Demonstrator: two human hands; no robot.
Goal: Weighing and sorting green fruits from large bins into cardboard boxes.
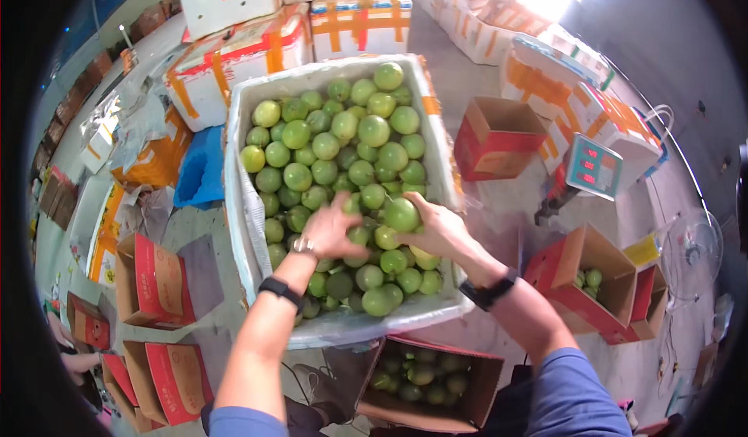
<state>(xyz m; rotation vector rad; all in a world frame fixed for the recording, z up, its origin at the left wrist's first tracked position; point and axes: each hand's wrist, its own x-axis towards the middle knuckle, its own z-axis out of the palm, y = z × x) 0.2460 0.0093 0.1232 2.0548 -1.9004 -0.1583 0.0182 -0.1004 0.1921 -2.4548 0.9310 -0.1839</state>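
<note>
A large white foam box [238, 145] in front of me is filled with round green fruit [343, 125] that look like passion fruit, some of them yellowish. My right hand [440, 230] grips one green passion fruit [401, 213] above the heap, near the box's right side. Over the middle of the heap, my left hand [331, 230] is a little blurred, its fingers spread among the fruit and nothing visibly held. Nearest my body, below the foam box, an open cardboard carton [487, 390] contains several more of the fruit.
A digital scale [594, 166] with a lit display stands at right, near an open carton [573, 281] holding a few fruit. Another carton [499, 137] sits beside the foam box. Taped foam boxes [362, 28] are stacked beyond; a blue crate [201, 168] and red-brown cartons [156, 281] are left.
</note>
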